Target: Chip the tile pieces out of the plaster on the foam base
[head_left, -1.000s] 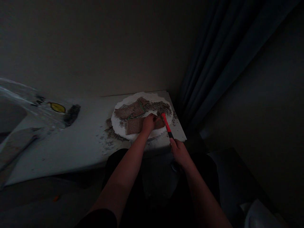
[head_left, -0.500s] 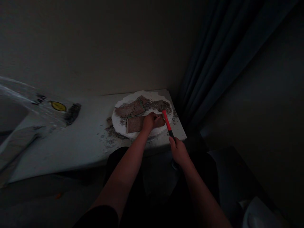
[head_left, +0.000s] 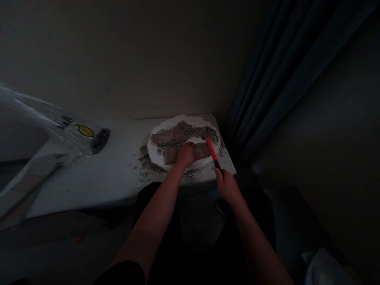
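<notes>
In the head view my right hand [head_left: 227, 183] grips a hammer [head_left: 212, 150] by its black grip. The hammer's red shaft slants away toward the rubble, and its dark head is hard to make out there. My left hand [head_left: 186, 155] lies across a brown, brick-like slab [head_left: 171, 155], fingers over its far edge and thumb toward the right. Behind it sits a second, broken brown slab [head_left: 168, 136]. Brown crumbs [head_left: 197, 132] are heaped to its right. All of this rests on a round white pad [head_left: 153, 153] with a ragged rim.
The pad stands on a white table [head_left: 118, 170] against a wall. Loose crumbs lie around it. A clear plastic bag [head_left: 59, 122] with a yellow mark and dark bits inside is at the left. A dark curtain [head_left: 267, 75] hangs at the right.
My left hand has gone from a pinch above the slab to lying across it, fingers spread over its far edge. The hammer stays low by the rubble. The view has shifted slightly left.
</notes>
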Demonstrator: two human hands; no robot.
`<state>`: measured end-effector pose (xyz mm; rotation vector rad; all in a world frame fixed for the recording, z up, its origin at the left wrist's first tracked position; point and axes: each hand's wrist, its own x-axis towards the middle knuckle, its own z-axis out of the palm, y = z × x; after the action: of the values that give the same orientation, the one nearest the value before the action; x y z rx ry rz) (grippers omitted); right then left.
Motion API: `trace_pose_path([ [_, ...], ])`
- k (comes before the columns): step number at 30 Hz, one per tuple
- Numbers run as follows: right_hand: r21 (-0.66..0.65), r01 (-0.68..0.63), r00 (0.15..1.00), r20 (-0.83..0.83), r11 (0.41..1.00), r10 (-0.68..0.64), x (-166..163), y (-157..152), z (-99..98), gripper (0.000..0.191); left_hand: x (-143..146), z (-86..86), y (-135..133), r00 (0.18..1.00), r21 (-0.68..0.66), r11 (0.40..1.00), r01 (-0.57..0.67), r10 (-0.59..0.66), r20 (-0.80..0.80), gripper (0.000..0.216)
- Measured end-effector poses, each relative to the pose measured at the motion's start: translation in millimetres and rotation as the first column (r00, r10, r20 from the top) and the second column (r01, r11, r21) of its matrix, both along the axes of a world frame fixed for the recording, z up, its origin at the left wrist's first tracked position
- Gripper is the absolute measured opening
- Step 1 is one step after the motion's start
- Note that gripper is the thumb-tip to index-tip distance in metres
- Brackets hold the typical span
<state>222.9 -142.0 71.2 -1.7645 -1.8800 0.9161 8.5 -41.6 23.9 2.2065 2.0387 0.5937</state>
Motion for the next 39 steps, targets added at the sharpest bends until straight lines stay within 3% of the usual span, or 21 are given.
trace_pose_path([
  [3,0.045,0.012,0.999,-0.035,0.999,-0.011,-3,-3,1.5,0.044,-1,-2.0,-5,0.999,-0.003,1.0,0.022,-0.022,-0.029,0.067],
  [10,0.003,0.02,0.996,0.087,1.0,-0.021,-5,-10,-2.3,0.046,-5,-0.7,-8,0.999,-0.051,0.999,-0.001,0.003,0.049,0.102],
  [14,0.056,0.011,0.995,0.103,0.998,-0.016,-6,-13,1.8,0.045,-6,0.6,-9,0.998,-0.045,0.999,0.024,-0.021,0.055,0.102],
  [20,-0.021,-0.02,0.979,0.202,1.0,0.024,-10,-13,-2.7,0.045,-5,0.8,-8,0.995,-0.081,0.997,-0.02,0.028,0.095,0.107],
  [25,0.01,-0.027,0.983,0.183,1.0,0.025,-13,-14,-2.0,0.045,-5,1.0,-8,0.996,-0.075,0.997,-0.009,0.015,0.087,0.098],
  [30,-0.045,-0.025,0.983,0.178,0.999,0.033,-13,-14,-1.2,0.045,-5,3.2,-10,0.995,-0.093,0.995,-0.028,0.037,0.094,0.098],
  [35,0.014,-0.018,0.994,0.104,1.0,0.017,-15,-13,-1.8,0.045,-6,1.8,-10,0.997,-0.057,0.998,-0.005,0.01,0.082,0.098],
  [39,-0.067,-0.021,0.987,0.16,0.998,0.032,-15,-11,-9.0,0.046,-6,3.0,-9,0.995,-0.086,0.996,-0.001,0.009,0.095,0.1],
])
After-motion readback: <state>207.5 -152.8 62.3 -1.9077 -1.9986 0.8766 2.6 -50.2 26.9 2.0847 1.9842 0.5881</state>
